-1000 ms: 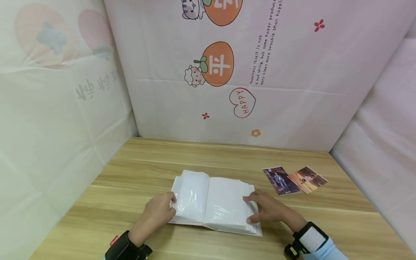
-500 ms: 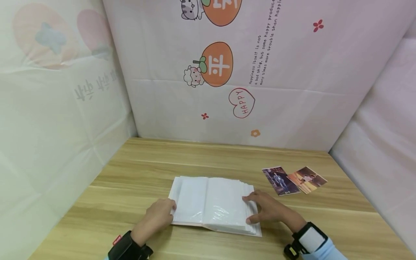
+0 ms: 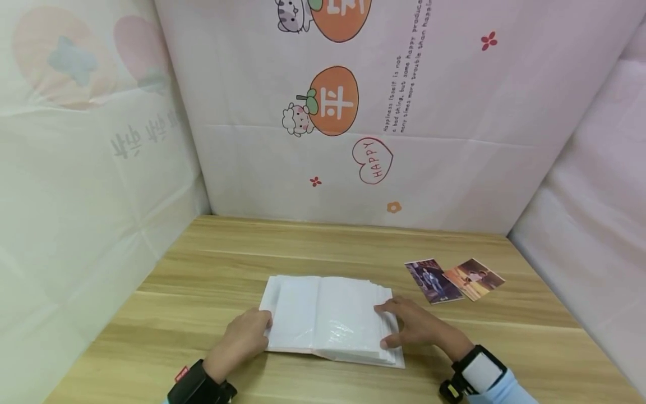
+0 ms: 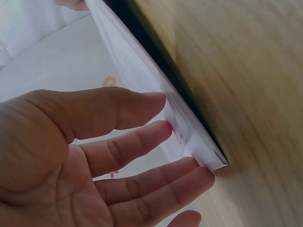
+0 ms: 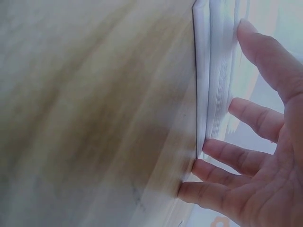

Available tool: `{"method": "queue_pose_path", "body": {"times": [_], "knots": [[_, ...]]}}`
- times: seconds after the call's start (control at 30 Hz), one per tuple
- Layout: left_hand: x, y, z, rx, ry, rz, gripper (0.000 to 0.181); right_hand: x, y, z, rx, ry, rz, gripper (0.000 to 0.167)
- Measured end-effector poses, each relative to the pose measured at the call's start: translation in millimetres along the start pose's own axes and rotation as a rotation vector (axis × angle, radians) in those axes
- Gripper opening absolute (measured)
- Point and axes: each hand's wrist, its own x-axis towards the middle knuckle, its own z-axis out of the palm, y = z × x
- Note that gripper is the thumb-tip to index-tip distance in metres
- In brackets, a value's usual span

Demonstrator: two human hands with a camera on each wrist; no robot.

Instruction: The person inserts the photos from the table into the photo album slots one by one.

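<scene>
Worktop (image 3: 242,247), head view: wood-grained, its far edge at the foot of a white printed cloth (image 3: 252,174).
Album (image 3: 345,314): lying open, roughly midway between the worktop's left and right edges; white, glossy pages, the stack thicker on the right.
Left hand (image 3: 242,335): at the album's left edge, fingertips against it, a black band (image 3: 199,387) on the wrist.
Right hand (image 3: 418,324): at the album's right side, thumb and forefinger spread wide and touching the page edges; a white-faced band (image 3: 476,373) on this wrist, above a light blue sleeve (image 3: 507,393).
Dark photo (image 3: 433,280): on the worktop beyond the right hand, towards the far right corner.
Orange photo (image 3: 474,279): beside the dark one, nearer the worktop's right edge; they meet, though which overlaps is hard to tell.
Left hand, left wrist view: fingers loosely extended, a narrow gap between thumb and forefinger, tips at the album's edge, the worktop close beyond.
Right hand, right wrist view: fingers fanned out wide; thumb on the pages, fingertips along the album's edge, the outermost one down by the worktop.
</scene>
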Motion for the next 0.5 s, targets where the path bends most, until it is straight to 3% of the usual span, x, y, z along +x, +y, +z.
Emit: {"method": "queue_pose_path", "body": {"times": [0.37, 0.5], "knots": [[0.0, 1.2, -2.0, -0.034, -0.017, 0.012, 0.027, -3.1, -1.0, -1.0, 0.014, -0.005, 0.011, 0.079], [-0.1, 1.7, -4.1, -0.033, -0.03, 0.009, 0.032, -2.3, 2.5, -7.5, -0.015, 0.053, 0.025, 0.079]]}}
